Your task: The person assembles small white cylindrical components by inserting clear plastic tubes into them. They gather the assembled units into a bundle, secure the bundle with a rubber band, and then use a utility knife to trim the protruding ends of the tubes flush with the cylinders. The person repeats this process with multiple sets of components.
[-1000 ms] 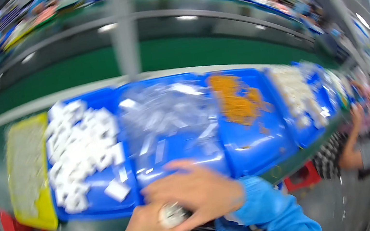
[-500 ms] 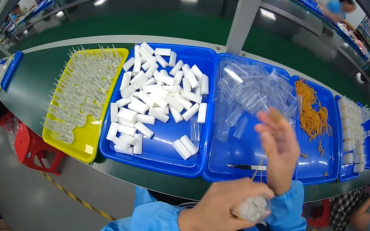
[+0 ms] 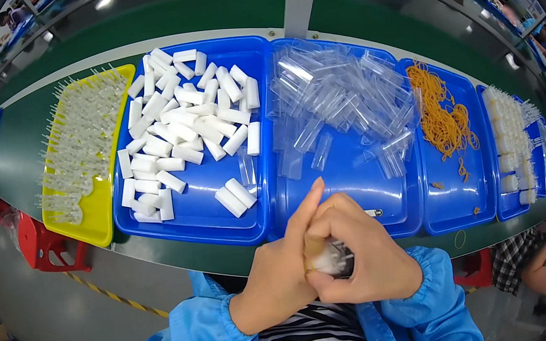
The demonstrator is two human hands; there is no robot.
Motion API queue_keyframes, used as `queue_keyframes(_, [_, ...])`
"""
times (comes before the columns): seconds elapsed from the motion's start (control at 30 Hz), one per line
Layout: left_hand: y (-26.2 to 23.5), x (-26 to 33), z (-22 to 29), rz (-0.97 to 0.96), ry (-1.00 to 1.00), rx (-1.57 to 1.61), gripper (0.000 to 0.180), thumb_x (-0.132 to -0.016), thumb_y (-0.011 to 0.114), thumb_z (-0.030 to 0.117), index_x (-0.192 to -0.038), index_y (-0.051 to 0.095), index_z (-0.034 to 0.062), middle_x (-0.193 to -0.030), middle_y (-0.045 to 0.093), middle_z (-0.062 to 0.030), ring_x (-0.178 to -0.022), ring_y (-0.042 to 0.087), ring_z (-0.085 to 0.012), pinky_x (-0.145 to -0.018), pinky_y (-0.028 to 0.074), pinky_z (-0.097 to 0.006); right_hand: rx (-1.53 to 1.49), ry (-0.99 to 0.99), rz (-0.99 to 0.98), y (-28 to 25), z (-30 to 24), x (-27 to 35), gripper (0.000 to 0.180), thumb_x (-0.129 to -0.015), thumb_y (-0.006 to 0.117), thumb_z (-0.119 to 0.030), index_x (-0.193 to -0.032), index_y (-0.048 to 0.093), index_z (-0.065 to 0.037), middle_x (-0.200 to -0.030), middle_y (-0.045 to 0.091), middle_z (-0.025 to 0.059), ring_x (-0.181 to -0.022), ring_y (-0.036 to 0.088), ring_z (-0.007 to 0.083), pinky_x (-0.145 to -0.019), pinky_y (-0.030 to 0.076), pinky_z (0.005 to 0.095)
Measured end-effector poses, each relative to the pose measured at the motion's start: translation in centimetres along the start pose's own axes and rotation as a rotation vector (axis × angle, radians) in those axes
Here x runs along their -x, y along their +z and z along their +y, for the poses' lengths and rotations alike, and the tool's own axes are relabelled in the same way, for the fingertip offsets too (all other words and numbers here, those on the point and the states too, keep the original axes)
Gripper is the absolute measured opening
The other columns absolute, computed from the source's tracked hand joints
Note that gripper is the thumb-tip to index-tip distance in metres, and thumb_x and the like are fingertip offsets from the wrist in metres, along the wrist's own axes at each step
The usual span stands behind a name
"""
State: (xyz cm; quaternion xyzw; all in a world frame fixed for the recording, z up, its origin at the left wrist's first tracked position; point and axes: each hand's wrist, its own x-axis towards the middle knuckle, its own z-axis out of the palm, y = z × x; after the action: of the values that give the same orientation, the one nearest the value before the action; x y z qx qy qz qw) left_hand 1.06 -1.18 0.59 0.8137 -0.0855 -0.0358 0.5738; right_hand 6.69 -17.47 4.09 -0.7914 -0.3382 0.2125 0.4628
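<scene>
Both hands are closed together in front of my striped shirt, around a bundle of white and clear thin pieces (image 3: 335, 258). My left hand (image 3: 272, 275) wraps it from the left, its index finger pointing up and away. My right hand (image 3: 367, 248) curls over it from the right, thumb and fingers closed in. Only one end of the bundle shows between the hands; the rest is hidden by fingers. A thin yellowish band seems to lie at its left side, partly covered. Just beyond the hands is a blue tray of clear plastic tubes (image 3: 347, 96).
Left of the tubes, a blue tray holds white cylinders (image 3: 186, 123). A yellow tray (image 3: 101, 199) of white stemmed pieces stands farther left. Orange rubber bands (image 3: 440, 113) fill a tray to the right, with white pieces (image 3: 509, 138) beyond. A red stool (image 3: 39, 242) stands at left. Other people sit along the benches.
My right hand, raised open over the tube tray with a band stretched near it, has come down onto the bundle. My left hand moved left and up. The view shifted rightward.
</scene>
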Motion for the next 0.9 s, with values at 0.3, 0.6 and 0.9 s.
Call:
queue_keyframes(0.3, [-1.8, -0.5, 0.7, -0.176, -0.354, 0.996, 0.082, -0.083, 0.078, 0.012, -0.149, 0.031, 0.0047, -0.127, 0.053, -0.0144, -0.115, 0.056, -0.0195, -0.099, 0.046, -0.033, 0.136, -0.261, 0.306, 0.0, 1.8, 1.3, 0.072, -0.066, 0.086, -0.014, -0.129, 0.054, -0.003, -0.126, 0.059, 0.0139, -0.108, 0.059, 0.0332, -0.091, 0.046, 0.0413])
queue_keyframes(0.6, [-1.8, 1.2, 1.0, -0.049, -0.409, 1.032, 0.059, -0.092, 0.067, 0.032, -0.135, 0.04, 0.0007, -0.131, 0.05, -0.015, -0.118, 0.057, -0.0269, -0.1, 0.048, -0.042, -0.088, -0.246, 0.302, 0.8, 3.5, 2.2, 0.054, -0.078, 0.076, -0.005, -0.127, 0.055, 0.003, -0.122, 0.062, 0.0191, -0.104, 0.062, 0.0329, -0.092, 0.047, 0.0396])
queue_keyframes(0.9, [-0.4, 0.5, 0.5, 0.028, -0.206, 1.061, 0.065, -0.096, 0.062, 0.02, -0.149, 0.028, 0.0009, -0.136, 0.046, -0.0125, -0.133, 0.042, -0.0261, -0.104, 0.044, -0.036, 0.086, -0.199, 0.438, 2.3, 2.4, 1.2, 0.08, -0.066, 0.086, -0.016, -0.134, 0.048, -0.002, -0.135, 0.053, 0.0181, -0.119, 0.055, 0.0341, -0.097, 0.044, 0.0405])
